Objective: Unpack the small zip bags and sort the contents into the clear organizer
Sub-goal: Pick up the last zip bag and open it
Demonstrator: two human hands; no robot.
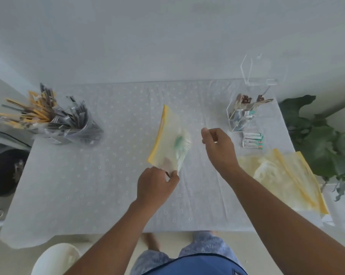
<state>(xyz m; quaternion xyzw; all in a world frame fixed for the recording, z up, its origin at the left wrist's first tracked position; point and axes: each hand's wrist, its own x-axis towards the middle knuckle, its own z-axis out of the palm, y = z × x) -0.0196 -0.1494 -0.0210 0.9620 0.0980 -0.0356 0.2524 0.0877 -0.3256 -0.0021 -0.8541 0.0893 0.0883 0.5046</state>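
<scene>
My left hand (156, 185) pinches the lower corner of a clear zip bag with a yellow zip strip (168, 138), held up over the table's middle; blurred green-and-white contents show inside. Just right of the bag hovers my right hand (217, 144), fingers curled, with nothing clearly visible in them. At the back right stands the clear organizer (242, 116), holding brown and teal-white packets. Several teal-white packets (253, 140) lie on the cloth in front of it.
Empty yellow-edged zip bags (282, 175) are piled at the right edge. A clear tub of dark and yellow sachets (68, 124) sits back left. A clear acrylic stand (255, 72) is behind the organizer. Green leaves (322, 139) lie past the right edge.
</scene>
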